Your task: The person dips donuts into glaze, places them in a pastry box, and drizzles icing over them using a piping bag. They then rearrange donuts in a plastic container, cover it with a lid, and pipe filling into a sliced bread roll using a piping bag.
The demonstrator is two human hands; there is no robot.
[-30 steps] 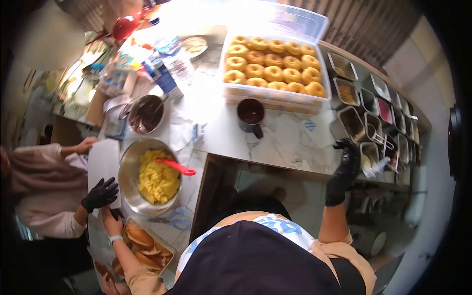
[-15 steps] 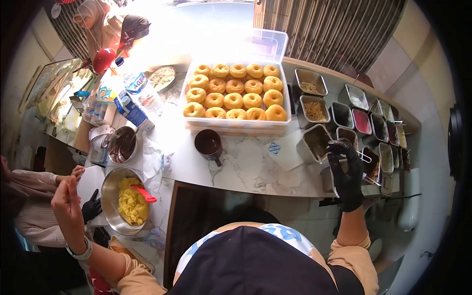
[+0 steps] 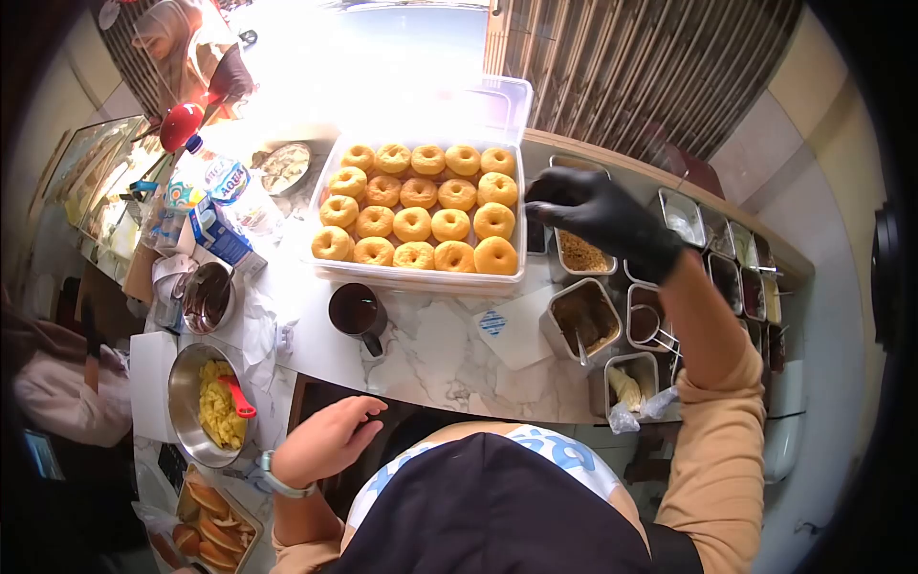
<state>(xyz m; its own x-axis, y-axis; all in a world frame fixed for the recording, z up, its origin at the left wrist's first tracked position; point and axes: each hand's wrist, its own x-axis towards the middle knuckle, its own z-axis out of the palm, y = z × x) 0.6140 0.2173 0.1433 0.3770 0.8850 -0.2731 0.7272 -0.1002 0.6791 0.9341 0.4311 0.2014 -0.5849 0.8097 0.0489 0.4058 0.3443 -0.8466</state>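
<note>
My right hand (image 3: 602,215), in a black glove, is stretched out over the metal tins at the right edge of the doughnut box. Its fingers point left, slightly bent and parted, with nothing visible in them. Ring doughnuts (image 3: 411,225) fill the clear plastic box (image 3: 421,279) in rows, its lid raised at the back. Beneath my right hand is a tin of chopped nuts (image 3: 583,253), partly covered. My bare left hand (image 3: 330,442), a watch on its wrist, hovers by the counter's front edge near my body. Its fingers are loosely bent, thumb apart, holding nothing.
A dark mug (image 3: 357,311) stands before the box. To the left are a steel bowl (image 3: 182,402) of yellow filling with a red-handled tool, a chocolate bowl (image 3: 208,298), a blue carton (image 3: 222,234) and a bread tray (image 3: 256,521). Several topping tins line the right. A co-worker's sleeve (image 3: 72,392) shows left.
My right hand has moved from the right-hand tins up and left to the box edge. My left hand has lowered from beside the steel bowl toward my body. The view has shifted.
</note>
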